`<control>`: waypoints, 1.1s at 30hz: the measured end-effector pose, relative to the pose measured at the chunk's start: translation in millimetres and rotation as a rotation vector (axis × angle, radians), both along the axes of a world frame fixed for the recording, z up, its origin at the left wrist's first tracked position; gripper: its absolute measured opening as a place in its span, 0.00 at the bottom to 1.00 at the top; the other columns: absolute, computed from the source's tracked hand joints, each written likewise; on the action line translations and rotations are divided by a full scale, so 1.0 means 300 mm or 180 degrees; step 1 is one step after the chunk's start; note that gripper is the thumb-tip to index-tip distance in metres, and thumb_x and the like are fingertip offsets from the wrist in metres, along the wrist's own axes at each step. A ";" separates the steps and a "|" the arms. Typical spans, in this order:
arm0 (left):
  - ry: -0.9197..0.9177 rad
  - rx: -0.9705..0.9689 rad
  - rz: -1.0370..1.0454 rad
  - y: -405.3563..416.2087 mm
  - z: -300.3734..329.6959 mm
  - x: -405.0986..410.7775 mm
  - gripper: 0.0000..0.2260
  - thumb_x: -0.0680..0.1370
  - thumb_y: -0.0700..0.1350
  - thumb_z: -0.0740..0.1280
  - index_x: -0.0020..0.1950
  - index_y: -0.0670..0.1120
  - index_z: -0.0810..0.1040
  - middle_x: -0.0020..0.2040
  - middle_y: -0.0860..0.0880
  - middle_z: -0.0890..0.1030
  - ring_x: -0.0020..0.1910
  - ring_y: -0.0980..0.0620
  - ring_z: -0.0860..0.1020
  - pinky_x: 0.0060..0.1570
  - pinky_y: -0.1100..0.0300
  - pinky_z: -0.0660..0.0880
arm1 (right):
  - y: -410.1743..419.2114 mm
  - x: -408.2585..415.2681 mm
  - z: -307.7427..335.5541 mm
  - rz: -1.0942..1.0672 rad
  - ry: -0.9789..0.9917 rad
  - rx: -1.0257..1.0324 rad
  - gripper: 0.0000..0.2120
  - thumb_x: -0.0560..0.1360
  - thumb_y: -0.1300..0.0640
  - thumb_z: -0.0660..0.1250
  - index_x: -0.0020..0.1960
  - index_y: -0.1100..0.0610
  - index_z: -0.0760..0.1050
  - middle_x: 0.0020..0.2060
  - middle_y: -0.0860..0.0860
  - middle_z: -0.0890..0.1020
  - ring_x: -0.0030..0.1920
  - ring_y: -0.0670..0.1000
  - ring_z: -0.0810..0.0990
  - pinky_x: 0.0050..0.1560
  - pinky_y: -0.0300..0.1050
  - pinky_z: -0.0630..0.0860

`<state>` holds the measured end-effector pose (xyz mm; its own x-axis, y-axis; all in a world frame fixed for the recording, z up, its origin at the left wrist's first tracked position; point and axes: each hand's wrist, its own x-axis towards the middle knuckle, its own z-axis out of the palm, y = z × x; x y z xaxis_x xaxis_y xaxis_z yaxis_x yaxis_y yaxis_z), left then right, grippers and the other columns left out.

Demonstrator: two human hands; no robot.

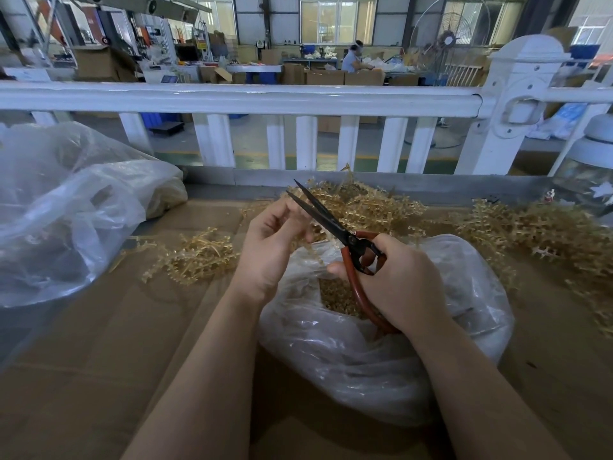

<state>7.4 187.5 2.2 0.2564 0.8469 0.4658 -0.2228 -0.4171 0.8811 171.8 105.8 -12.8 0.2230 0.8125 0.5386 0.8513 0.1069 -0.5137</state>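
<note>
My right hand point(401, 283) grips the red handles of a pair of black-bladed scissors point(326, 219), whose blades are slightly parted and point up and to the left. My left hand point(272, 240) pinches a thin translucent golden plastic strip point(306, 227) beside the blades, fingers curled round it. Both hands hover above a clear plastic bag point(381, 353) that holds small golden cut pieces point(335, 297). The strip is partly hidden by my fingers.
Tangled golden plastic strips lie in piles at the back point(368, 204), on the left point(192, 257) and on the right point(547, 234) of the cardboard-covered table point(116, 360). A large crumpled clear bag point(66, 207) sits at the left. A white railing point(298, 97) borders the far edge.
</note>
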 end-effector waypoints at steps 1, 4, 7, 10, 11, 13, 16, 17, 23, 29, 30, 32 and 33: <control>-0.0001 -0.0005 -0.0014 -0.001 0.000 0.001 0.08 0.81 0.37 0.63 0.47 0.32 0.75 0.35 0.45 0.73 0.36 0.49 0.72 0.44 0.62 0.73 | -0.001 0.000 0.001 -0.0021 -0.0027 0.0032 0.26 0.62 0.19 0.57 0.40 0.42 0.69 0.28 0.36 0.73 0.30 0.34 0.72 0.29 0.30 0.63; 0.0070 0.0071 -0.0001 -0.003 -0.001 0.003 0.06 0.81 0.36 0.64 0.46 0.35 0.77 0.39 0.42 0.78 0.42 0.50 0.75 0.48 0.62 0.74 | -0.001 0.001 0.006 -0.0122 -0.0117 0.0026 0.27 0.62 0.19 0.57 0.41 0.42 0.69 0.29 0.35 0.72 0.30 0.34 0.70 0.29 0.30 0.61; 0.0102 0.0096 0.0051 -0.002 -0.003 0.006 0.08 0.80 0.36 0.65 0.52 0.32 0.79 0.50 0.32 0.79 0.48 0.48 0.78 0.51 0.62 0.76 | 0.000 0.006 0.007 -0.0172 -0.0204 0.0019 0.30 0.62 0.19 0.54 0.43 0.44 0.71 0.30 0.36 0.73 0.32 0.34 0.69 0.30 0.31 0.62; 0.0091 0.0075 0.0023 -0.006 0.001 0.007 0.07 0.79 0.36 0.66 0.52 0.34 0.80 0.52 0.33 0.80 0.50 0.47 0.80 0.53 0.60 0.77 | 0.001 0.007 0.011 -0.0165 -0.0217 0.0008 0.31 0.63 0.20 0.54 0.44 0.46 0.70 0.31 0.36 0.73 0.32 0.35 0.70 0.30 0.32 0.64; 0.0089 0.0062 -0.0018 -0.007 0.002 0.006 0.07 0.79 0.37 0.66 0.52 0.34 0.81 0.53 0.34 0.81 0.51 0.47 0.80 0.54 0.60 0.77 | 0.001 0.008 0.013 -0.0165 -0.0202 0.0007 0.30 0.63 0.20 0.55 0.44 0.46 0.70 0.31 0.37 0.72 0.32 0.36 0.70 0.30 0.33 0.64; 0.0125 0.0041 -0.0064 -0.009 0.001 0.005 0.07 0.79 0.38 0.67 0.52 0.35 0.81 0.53 0.36 0.82 0.51 0.49 0.81 0.53 0.62 0.76 | 0.000 0.007 0.014 -0.0170 -0.0192 0.0035 0.31 0.63 0.21 0.56 0.43 0.47 0.71 0.31 0.37 0.72 0.32 0.37 0.71 0.30 0.33 0.65; 0.0164 0.0044 -0.0087 -0.006 -0.003 0.004 0.07 0.79 0.39 0.67 0.51 0.36 0.82 0.51 0.37 0.83 0.49 0.51 0.80 0.51 0.63 0.75 | -0.003 0.006 0.013 -0.0151 -0.0240 0.0100 0.32 0.64 0.20 0.55 0.45 0.48 0.74 0.32 0.38 0.74 0.32 0.41 0.72 0.31 0.32 0.65; 0.0163 0.0051 -0.0100 -0.006 -0.004 0.004 0.07 0.79 0.38 0.67 0.51 0.35 0.81 0.50 0.39 0.83 0.48 0.52 0.80 0.50 0.64 0.75 | -0.004 0.006 0.013 -0.0143 -0.0244 0.0122 0.33 0.64 0.20 0.55 0.45 0.48 0.75 0.33 0.38 0.75 0.33 0.41 0.72 0.31 0.32 0.65; 0.0109 0.0087 -0.0189 -0.007 -0.004 0.006 0.10 0.79 0.39 0.67 0.48 0.31 0.79 0.41 0.52 0.82 0.42 0.59 0.78 0.46 0.69 0.73 | 0.001 0.006 0.008 -0.0150 -0.0217 0.0185 0.31 0.64 0.21 0.56 0.41 0.48 0.74 0.29 0.38 0.74 0.30 0.39 0.71 0.30 0.32 0.66; -0.0043 0.0057 -0.0207 -0.013 0.007 0.011 0.06 0.79 0.40 0.64 0.45 0.40 0.78 0.37 0.45 0.77 0.40 0.50 0.76 0.47 0.63 0.74 | 0.003 0.009 0.003 -0.0117 -0.0216 0.0221 0.26 0.66 0.22 0.60 0.41 0.46 0.73 0.28 0.37 0.72 0.30 0.35 0.70 0.29 0.30 0.64; -0.0103 0.0055 -0.0181 -0.012 0.006 0.012 0.05 0.79 0.39 0.63 0.46 0.40 0.78 0.37 0.45 0.77 0.40 0.50 0.76 0.46 0.62 0.74 | 0.003 0.009 0.001 -0.0113 -0.0220 0.0208 0.25 0.66 0.23 0.61 0.41 0.45 0.73 0.28 0.36 0.72 0.30 0.35 0.70 0.29 0.30 0.64; -0.0120 0.0113 -0.0132 -0.008 0.001 0.013 0.05 0.80 0.37 0.63 0.47 0.41 0.78 0.36 0.46 0.77 0.39 0.49 0.76 0.47 0.61 0.74 | 0.003 0.008 -0.001 -0.0115 -0.0211 0.0176 0.24 0.66 0.24 0.62 0.41 0.44 0.73 0.28 0.36 0.72 0.29 0.34 0.70 0.29 0.29 0.62; -0.0092 0.0157 -0.0118 -0.006 -0.002 0.013 0.05 0.80 0.36 0.63 0.47 0.41 0.78 0.35 0.47 0.77 0.39 0.50 0.76 0.47 0.60 0.74 | 0.002 0.007 0.000 -0.0112 -0.0202 0.0176 0.23 0.66 0.24 0.63 0.40 0.43 0.71 0.27 0.35 0.71 0.29 0.34 0.70 0.28 0.29 0.61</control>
<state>11.2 185.8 1.6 0.2731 0.8130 0.5143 -0.2639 -0.4508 0.8527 173.9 106.4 -12.8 0.2149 0.7735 0.5962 0.8856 0.1030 -0.4529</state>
